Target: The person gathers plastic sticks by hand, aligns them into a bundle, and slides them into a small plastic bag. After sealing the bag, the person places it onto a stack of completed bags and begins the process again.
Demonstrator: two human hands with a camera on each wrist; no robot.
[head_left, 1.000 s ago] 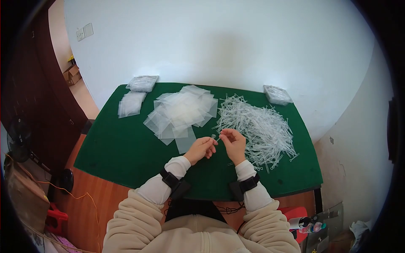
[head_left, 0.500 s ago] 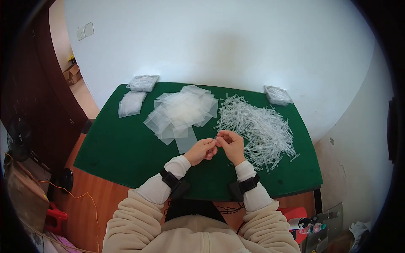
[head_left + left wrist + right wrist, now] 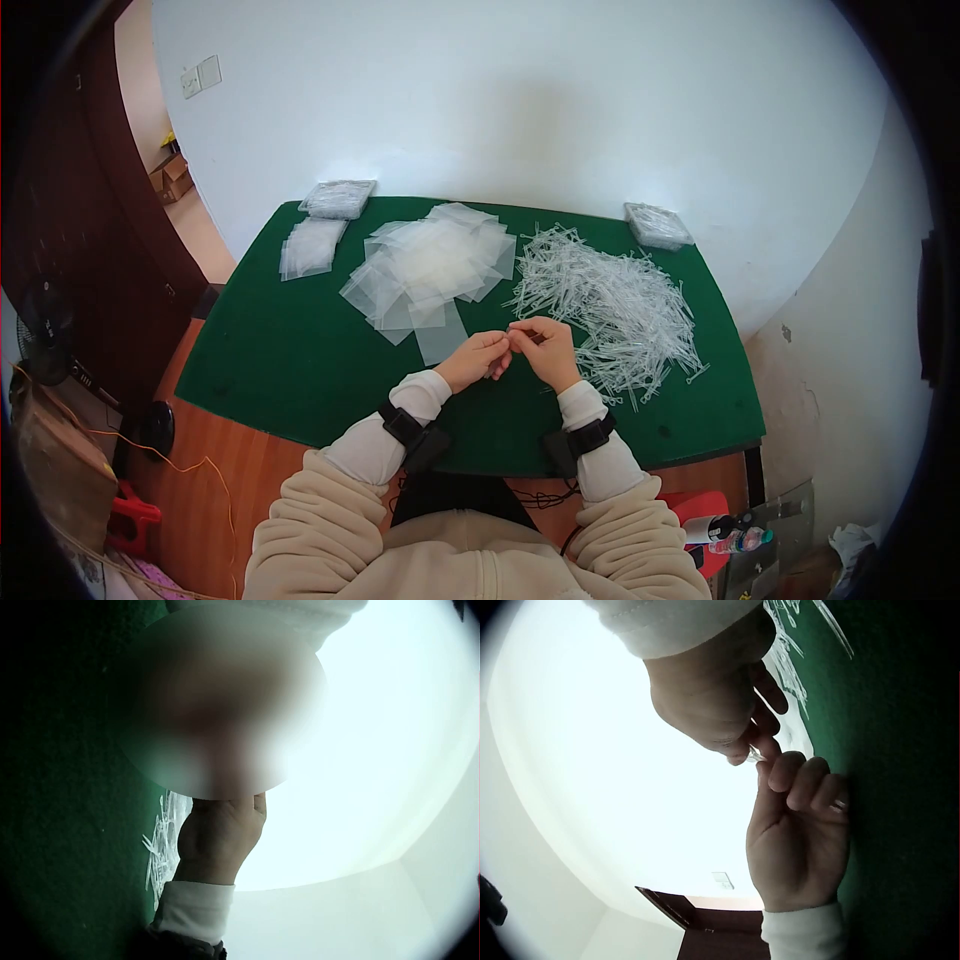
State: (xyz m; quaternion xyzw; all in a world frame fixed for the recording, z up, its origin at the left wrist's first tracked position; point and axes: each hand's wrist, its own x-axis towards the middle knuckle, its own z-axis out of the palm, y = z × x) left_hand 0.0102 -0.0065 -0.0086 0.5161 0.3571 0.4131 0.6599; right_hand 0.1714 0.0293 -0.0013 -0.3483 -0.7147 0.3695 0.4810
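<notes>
Both hands meet above the green table, fingertip to fingertip. In the right wrist view a small clear plastic piece shows between them. My left hand pinches it from one side, fingers curled, and my right hand pinches it from the other with thumb and finger. Most of the piece is hidden by the fingers. To the right of the hands lies a large pile of thin clear plastic sticks; beyond and to the left lie loose clear bags. A blurred disc covers much of the left wrist view.
At the table's back left are a filled clear pack and a small stack of flat bags. Another filled pack sits at the back right. A white wall stands behind the table.
The right hand has moved slightly left and down until its fingertips meet the left hand's. The clear piece, seen between the hands earlier, is now mostly covered in the head view.
</notes>
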